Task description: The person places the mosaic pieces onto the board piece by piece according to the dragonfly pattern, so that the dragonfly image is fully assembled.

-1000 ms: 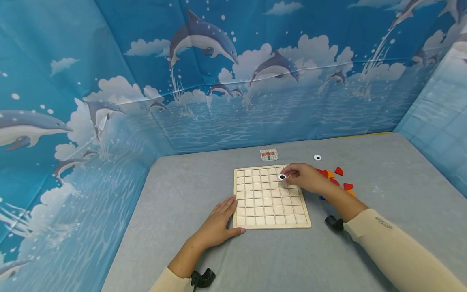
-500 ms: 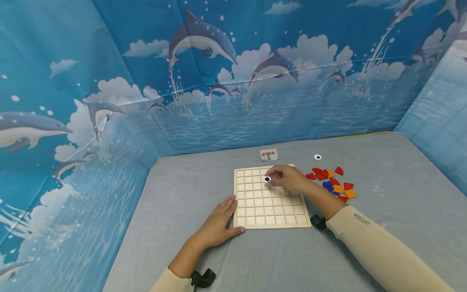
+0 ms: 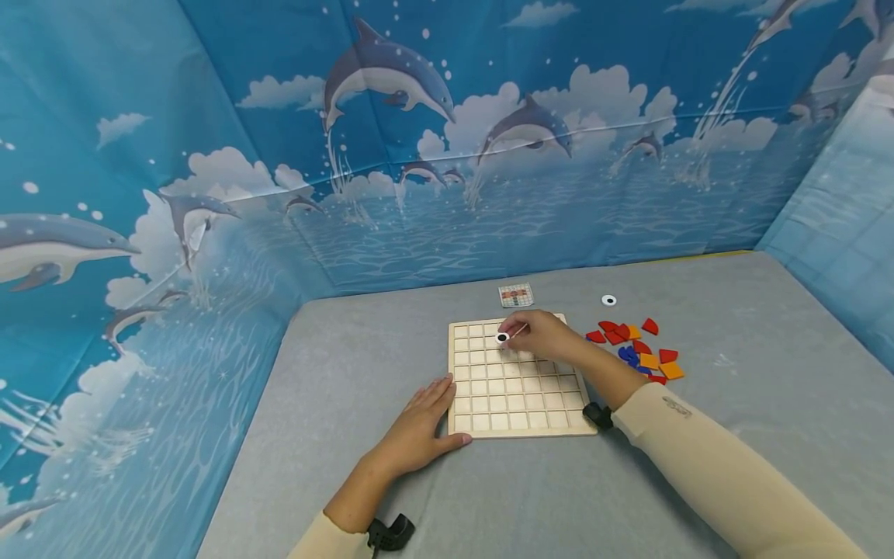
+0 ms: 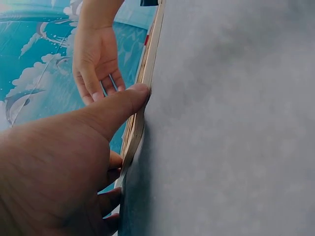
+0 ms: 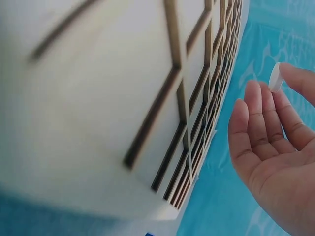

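Note:
A square wooden grid board (image 3: pixel 494 404) lies on the grey table in the head view. My right hand (image 3: pixel 541 335) is over the board's far rows and pinches a white disc with a black dot (image 3: pixel 502 338) between thumb and fingers. In the right wrist view the white disc (image 5: pixel 275 77) appears edge-on at the thumb tip, apart from the board. My left hand (image 3: pixel 417 427) rests at the board's near left corner, its fingers extended along the left edge. The left wrist view shows the left thumb (image 4: pixel 125 102) on the board's rim (image 4: pixel 147 64).
A second dotted white disc (image 3: pixel 609 300) lies beyond the board at the right. Several red (image 3: pixel 650 326), orange (image 3: pixel 671 370) and blue pieces (image 3: pixel 626 354) are scattered right of the board. A small patterned card (image 3: pixel 516 295) lies behind it. A dolphin-printed curtain (image 3: pixel 447 217) borders the table.
My right hand has moved left across the board with the dotted disc, quickly at first and then only slightly. The left hand has stayed at the board's edge.

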A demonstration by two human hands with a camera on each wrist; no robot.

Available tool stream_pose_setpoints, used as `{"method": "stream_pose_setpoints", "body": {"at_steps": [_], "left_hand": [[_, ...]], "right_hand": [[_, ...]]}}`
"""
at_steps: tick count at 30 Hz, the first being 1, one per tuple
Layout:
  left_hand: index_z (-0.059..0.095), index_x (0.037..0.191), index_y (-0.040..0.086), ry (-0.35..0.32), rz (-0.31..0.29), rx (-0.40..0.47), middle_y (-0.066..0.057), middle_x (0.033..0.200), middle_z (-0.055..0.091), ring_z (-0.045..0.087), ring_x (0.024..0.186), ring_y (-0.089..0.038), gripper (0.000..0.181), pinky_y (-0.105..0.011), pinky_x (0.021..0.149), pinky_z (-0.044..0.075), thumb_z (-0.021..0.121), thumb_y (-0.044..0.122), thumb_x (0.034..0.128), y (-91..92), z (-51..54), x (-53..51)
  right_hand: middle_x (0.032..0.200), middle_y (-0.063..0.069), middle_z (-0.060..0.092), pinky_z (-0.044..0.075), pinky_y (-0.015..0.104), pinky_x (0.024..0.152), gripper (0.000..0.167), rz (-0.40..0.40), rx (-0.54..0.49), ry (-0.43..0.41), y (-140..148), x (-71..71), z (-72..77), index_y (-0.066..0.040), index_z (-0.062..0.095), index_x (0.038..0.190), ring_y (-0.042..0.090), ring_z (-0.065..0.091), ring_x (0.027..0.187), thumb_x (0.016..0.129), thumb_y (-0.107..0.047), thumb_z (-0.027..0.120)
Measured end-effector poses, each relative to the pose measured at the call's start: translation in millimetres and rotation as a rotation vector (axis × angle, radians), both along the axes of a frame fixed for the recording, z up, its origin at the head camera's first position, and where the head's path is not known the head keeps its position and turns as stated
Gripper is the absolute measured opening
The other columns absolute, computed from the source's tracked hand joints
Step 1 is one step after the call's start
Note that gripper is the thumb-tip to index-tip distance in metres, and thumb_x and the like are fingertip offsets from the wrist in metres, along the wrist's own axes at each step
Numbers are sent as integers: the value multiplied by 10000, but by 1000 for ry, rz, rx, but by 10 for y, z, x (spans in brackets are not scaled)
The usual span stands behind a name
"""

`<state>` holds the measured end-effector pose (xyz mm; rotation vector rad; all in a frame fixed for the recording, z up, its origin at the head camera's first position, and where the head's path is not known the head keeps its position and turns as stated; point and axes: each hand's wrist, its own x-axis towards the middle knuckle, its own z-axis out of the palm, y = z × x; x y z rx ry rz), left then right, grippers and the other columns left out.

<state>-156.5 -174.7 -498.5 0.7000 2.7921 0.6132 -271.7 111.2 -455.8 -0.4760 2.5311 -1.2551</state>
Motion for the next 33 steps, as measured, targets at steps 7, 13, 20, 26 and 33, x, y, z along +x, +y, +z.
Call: {"method": "stream_pose_setpoints", "body": {"at_steps": [7, 13, 20, 26, 33], "left_hand": [[261, 1609, 101, -8, 4, -3, 1, 1709, 179, 166, 1588, -223, 916, -467, 1295, 167, 657, 566, 927, 6, 12, 6], [256, 1609, 94, -5, -4, -3, -5, 1710, 171, 154, 1590, -219, 917, -459, 1296, 167, 652, 567, 930, -3, 19, 2], [264, 1607, 89, -4, -5, 0, -16, 1708, 180, 164, 1588, -225, 912, -465, 1294, 173, 659, 556, 930, -1, 20, 2], [259, 1608, 90, -11, -1, 4, -17, 1709, 177, 162, 1588, -225, 910, -466, 1295, 168, 661, 549, 932, 3, 23, 8], [263, 1606, 87, -6, 1, 8, -17, 1708, 181, 168, 1587, -226, 912, -469, 1293, 172, 665, 548, 929, 6, 6, 8]], "right_hand": [[1079, 73, 689, 548, 352, 836, 228, 11, 17, -6, -100, -109, -61, -106, 705, 1145, 191, 656, 968, 937, -196, 726], [1083, 64, 670, 539, 354, 835, 228, 11, 32, -49, -150, -167, -64, -128, 699, 1140, 200, 637, 984, 935, -220, 732], [1149, 96, 660, 544, 394, 887, 255, 31, 45, -55, -159, -191, -63, -98, 677, 1194, 237, 625, 1067, 962, -199, 701], [1095, 81, 660, 537, 388, 869, 237, 37, 66, -44, -164, -246, -121, -106, 690, 1175, 220, 618, 1024, 953, -183, 711], [936, 64, 661, 488, 320, 708, 215, 53, 60, -61, -178, -272, -147, -101, 706, 1159, 188, 582, 808, 948, -142, 710]]}}
